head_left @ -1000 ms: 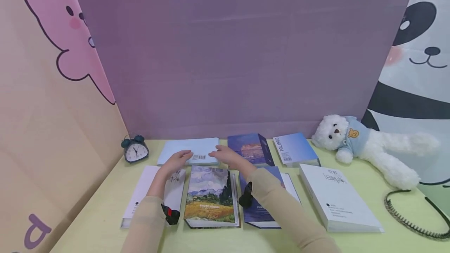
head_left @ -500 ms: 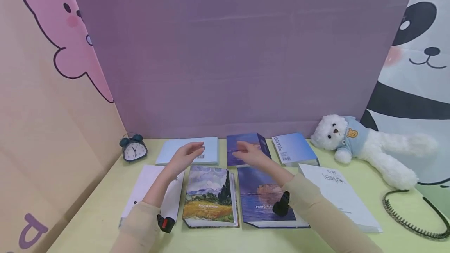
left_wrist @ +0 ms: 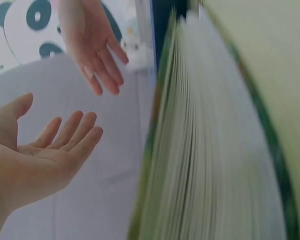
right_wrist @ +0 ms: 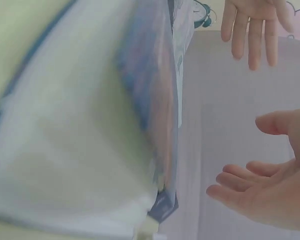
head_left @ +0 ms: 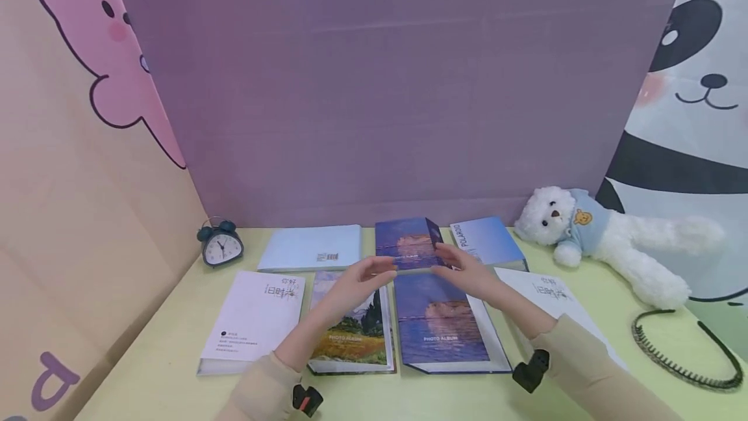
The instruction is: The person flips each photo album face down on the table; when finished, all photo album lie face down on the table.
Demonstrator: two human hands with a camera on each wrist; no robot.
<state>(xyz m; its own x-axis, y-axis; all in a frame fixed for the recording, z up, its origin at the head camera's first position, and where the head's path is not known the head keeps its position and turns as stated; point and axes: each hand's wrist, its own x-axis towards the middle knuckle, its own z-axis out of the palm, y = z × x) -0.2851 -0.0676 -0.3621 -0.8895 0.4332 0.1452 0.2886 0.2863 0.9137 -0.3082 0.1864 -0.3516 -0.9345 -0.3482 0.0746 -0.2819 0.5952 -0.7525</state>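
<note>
**Two open hands flanking the small blue photo album in the back row**

The small blue photo album (head_left: 409, 243) lies flat on the worktop (head_left: 175, 343) in the back row, its long axis running away from the person and its near edge just beyond the large blue photo album (head_left: 441, 320) in the front row. Both hands are raised at that near edge. The left hand (head_left: 363, 280) is at the album's near-left corner, and the right hand (head_left: 467, 271) is at its near-right corner. Each grip is open and holds nothing: the wrist views show the left hand (left_wrist: 45, 150) and right hand (right_wrist: 260, 190) with fingers straight and palms facing each other. The head view cannot settle whether any fingertip touches the cover. The two hands appear about equally near.

Free room around the small blue photo album is narrow. A pale blue book (head_left: 312, 249) lies to its left with a gap between them. A book marked Polaroid (head_left: 487, 242) lies just beside its right edge. Behind it stands the purple backdrop (head_left: 380, 115). In front and to the left lies a landscape-painting album (head_left: 350, 330), under the left forearm. Well to the album's left are a white book (head_left: 254, 320) and an alarm clock (head_left: 221, 245). Well to its right are a second white book (head_left: 549, 294), a white teddy bear (head_left: 602, 239) and a black headband (head_left: 684, 356).
</note>
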